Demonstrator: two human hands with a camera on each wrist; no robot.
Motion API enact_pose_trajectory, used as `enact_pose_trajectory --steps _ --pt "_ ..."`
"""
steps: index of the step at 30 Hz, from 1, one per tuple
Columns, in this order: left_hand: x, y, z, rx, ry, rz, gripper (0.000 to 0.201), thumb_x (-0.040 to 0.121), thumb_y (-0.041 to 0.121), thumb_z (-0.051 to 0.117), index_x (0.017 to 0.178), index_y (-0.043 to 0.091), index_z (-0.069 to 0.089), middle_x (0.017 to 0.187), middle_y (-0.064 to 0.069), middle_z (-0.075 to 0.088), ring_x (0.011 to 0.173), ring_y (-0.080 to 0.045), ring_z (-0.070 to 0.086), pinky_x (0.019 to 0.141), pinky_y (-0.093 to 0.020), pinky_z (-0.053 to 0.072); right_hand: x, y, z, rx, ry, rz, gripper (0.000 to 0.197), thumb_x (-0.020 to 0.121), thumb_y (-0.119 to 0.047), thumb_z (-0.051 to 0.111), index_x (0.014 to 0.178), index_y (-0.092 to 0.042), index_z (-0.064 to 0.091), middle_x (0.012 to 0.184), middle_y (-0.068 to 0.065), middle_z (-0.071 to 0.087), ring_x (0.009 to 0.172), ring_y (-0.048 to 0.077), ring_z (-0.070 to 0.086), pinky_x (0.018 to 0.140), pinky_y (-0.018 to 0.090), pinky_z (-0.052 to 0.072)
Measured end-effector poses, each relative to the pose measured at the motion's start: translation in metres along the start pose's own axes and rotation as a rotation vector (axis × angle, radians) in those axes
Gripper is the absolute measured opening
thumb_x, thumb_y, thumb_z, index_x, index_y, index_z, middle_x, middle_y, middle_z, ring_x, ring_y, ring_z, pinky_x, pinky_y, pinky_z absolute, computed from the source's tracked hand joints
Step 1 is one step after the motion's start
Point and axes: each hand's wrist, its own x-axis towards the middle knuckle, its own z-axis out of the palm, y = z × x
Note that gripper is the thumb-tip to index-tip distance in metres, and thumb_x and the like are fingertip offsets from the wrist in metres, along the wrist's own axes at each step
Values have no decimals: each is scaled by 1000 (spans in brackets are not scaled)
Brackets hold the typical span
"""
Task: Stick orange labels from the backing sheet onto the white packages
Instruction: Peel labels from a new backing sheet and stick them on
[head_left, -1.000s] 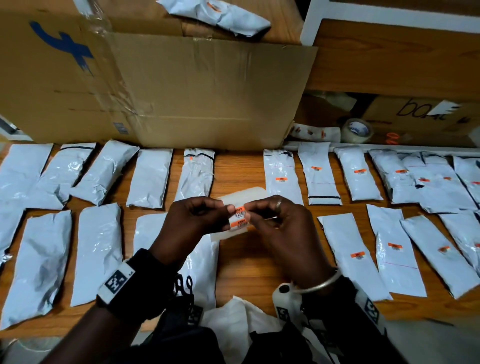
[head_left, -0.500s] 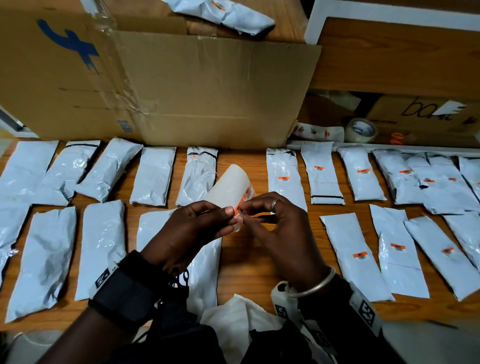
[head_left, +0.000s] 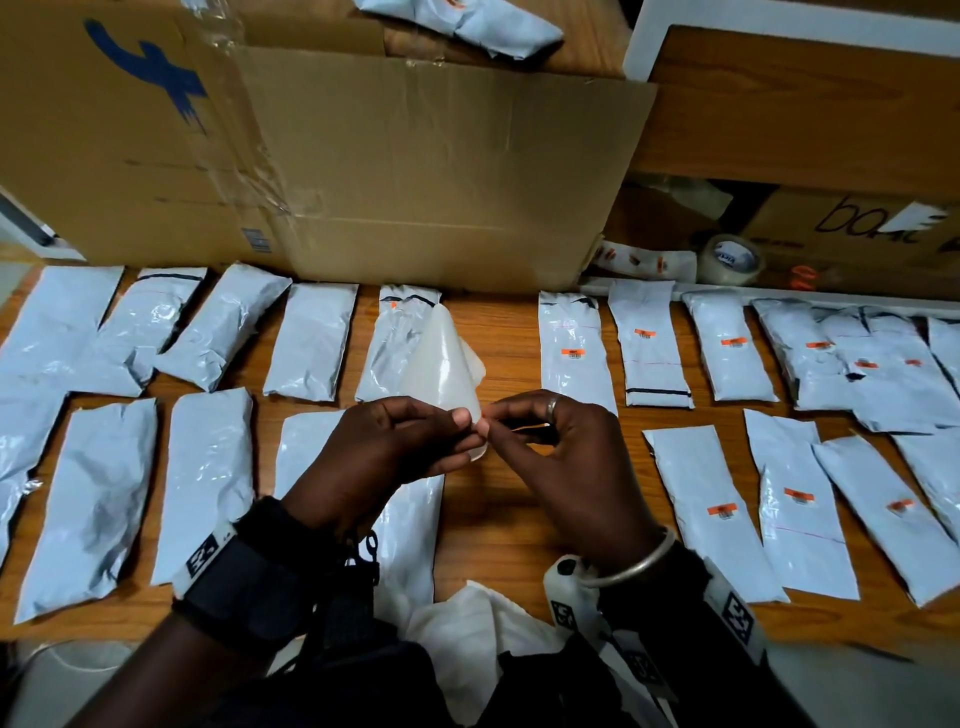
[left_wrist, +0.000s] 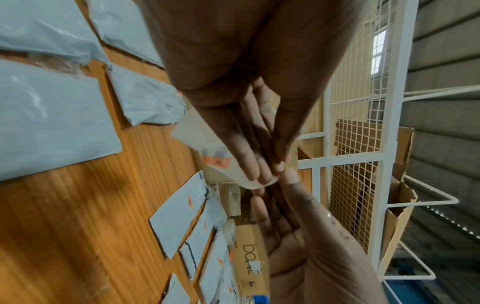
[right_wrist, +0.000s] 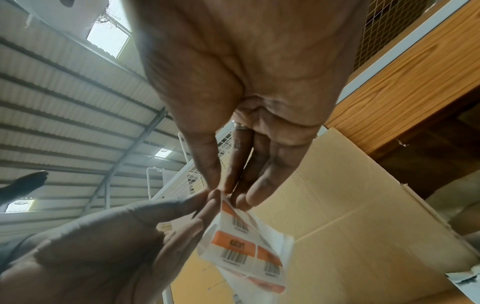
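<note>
My left hand (head_left: 462, 423) pinches the lower end of the translucent backing sheet (head_left: 441, 364), which stands curled upward over the table's middle. The right wrist view shows several orange barcode labels (right_wrist: 241, 244) on the sheet (right_wrist: 262, 230). My right hand (head_left: 498, 418) pinches a label's corner at the sheet's edge, thumb and forefinger meeting my left fingertips. White packages (head_left: 208, 483) at the left carry no labels. Those at the right (head_left: 722, 519) each bear an orange label. One package (head_left: 410, 519) lies under my left hand.
A big open cardboard box (head_left: 415, 182) stands behind the packages. At the back right lie a tape roll (head_left: 730, 260), a strip of labels (head_left: 644, 262) and another box (head_left: 857, 228). White cloth (head_left: 467, 623) lies at the near edge. A white wire rack (left_wrist: 363, 160) stands beyond.
The backing sheet has swung from lying flat, labels toward me, to standing upright with its blank back facing me. Both hands stayed together in the middle.
</note>
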Motion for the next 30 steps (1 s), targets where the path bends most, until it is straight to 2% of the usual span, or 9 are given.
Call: enact_pose_trajectory --steps 5,10,14,18,20,22,24,28,30 --pt "-2 1 0 77 1 18 14 78 10 77 83 -3 74 95 -24 77 95 -34 77 87 -38 62 -1 -1 0 -64 24 -2 8 90 -17 77 96 -21 81 89 -16 77 89 -6 70 81 10 53" --pt "-1 2 -1 175 -8 32 14 78 18 79 79 4 79 95 -20 78 96 -32 77 90 -43 60 -1 -1 1 -118 30 15 7 89 -20 78 95 -22 81 89 -19 75 89 -9 68 79 6 50" --pt "2 3 -2 271 35 62 20 72 25 82 78 6 78 91 -18 78 94 -30 77 90 -41 61 0 0 2 -150 40 44 9 89 -19 77 96 -22 80 89 -18 75 87 -10 68 78 7 51" --pt "4 2 0 283 40 68 10 75 20 83 69 13 79 88 -19 78 90 -27 77 87 -34 62 -2 0 8 -259 96 19 11 86 -24 78 97 -22 78 88 -15 73 87 -8 66 75 11 54" --pt "3 1 1 303 39 71 10 79 15 82 73 7 79 88 -18 78 91 -27 77 85 -30 62 -3 0 12 -334 124 -23 12 86 -28 77 95 -21 78 88 -12 73 87 -3 65 74 16 55" --pt "3 1 2 317 41 69 16 81 13 81 83 -2 77 88 -17 78 91 -26 77 85 -31 62 -4 0 14 -388 145 -37 9 84 -28 77 90 -21 77 86 -11 72 81 2 65 73 21 55" --pt "3 0 3 321 44 61 20 81 12 81 88 -6 75 88 -16 79 91 -27 77 84 -32 63 -4 -1 15 -407 145 -34 7 83 -27 77 85 -20 76 85 -12 71 77 3 64 72 24 55" --pt "3 0 2 316 65 56 20 80 12 82 87 -5 76 89 -16 79 91 -27 77 82 -31 63 -3 -3 13 -353 99 14 9 84 -26 76 89 -19 78 85 -10 73 78 3 67 75 23 56" --pt "4 0 2 318 67 49 19 79 13 82 85 -3 76 89 -15 79 92 -27 77 82 -31 63 -2 -4 10 -297 71 61 13 83 -26 78 93 -18 79 83 -9 74 79 0 68 74 18 56"
